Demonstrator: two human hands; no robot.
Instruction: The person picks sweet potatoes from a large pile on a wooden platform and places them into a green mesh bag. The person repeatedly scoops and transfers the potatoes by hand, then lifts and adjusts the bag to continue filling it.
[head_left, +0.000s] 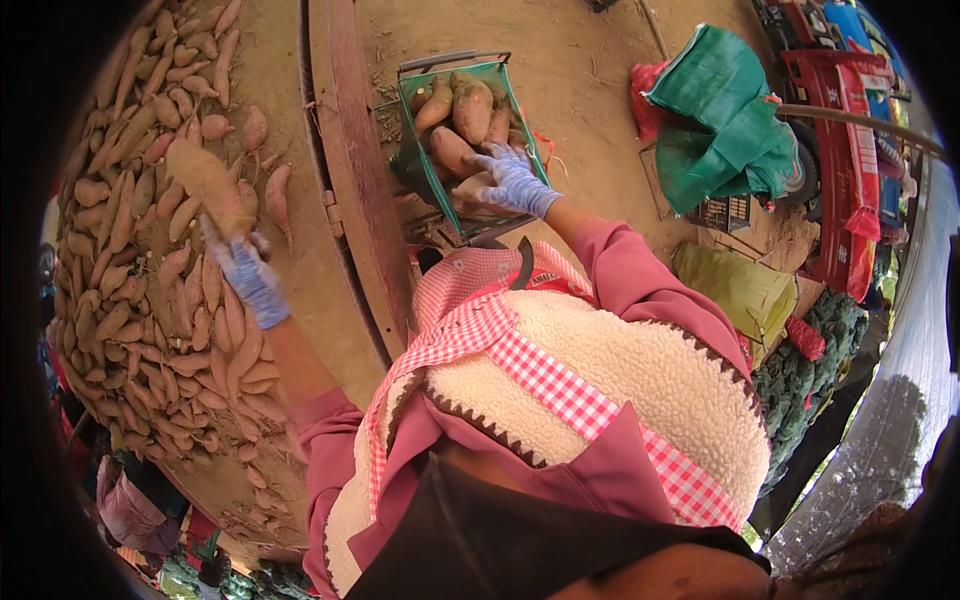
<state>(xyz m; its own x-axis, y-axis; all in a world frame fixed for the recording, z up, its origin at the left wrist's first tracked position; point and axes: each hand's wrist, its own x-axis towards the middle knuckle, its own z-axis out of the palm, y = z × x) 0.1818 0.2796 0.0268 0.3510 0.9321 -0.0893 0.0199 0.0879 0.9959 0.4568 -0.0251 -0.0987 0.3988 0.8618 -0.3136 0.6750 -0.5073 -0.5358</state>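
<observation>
My left hand (251, 277), in a blue-and-white glove, holds a large, long sweet potato (210, 184) coated in soil, above a big heap of sweet potatoes (150, 352) on the ground at the left. My right hand (514, 180), gloved the same way, rests with fingers spread on a sweet potato (474, 191) near the body-side end of a bag-lined frame. This green mesh bag (429, 169) is held open by the metal frame and contains several large sweet potatoes (472, 109). Whether my right fingers grip the sweet potato, I cannot tell.
A reddish beam (360, 150) runs between heap and bag. At right lie a folded green mesh bag (720, 112), a black crate (720, 211), a yellow-green sack (739, 289) and a red vehicle part (844, 172). A person in a pink jacket (127, 502) is at lower left.
</observation>
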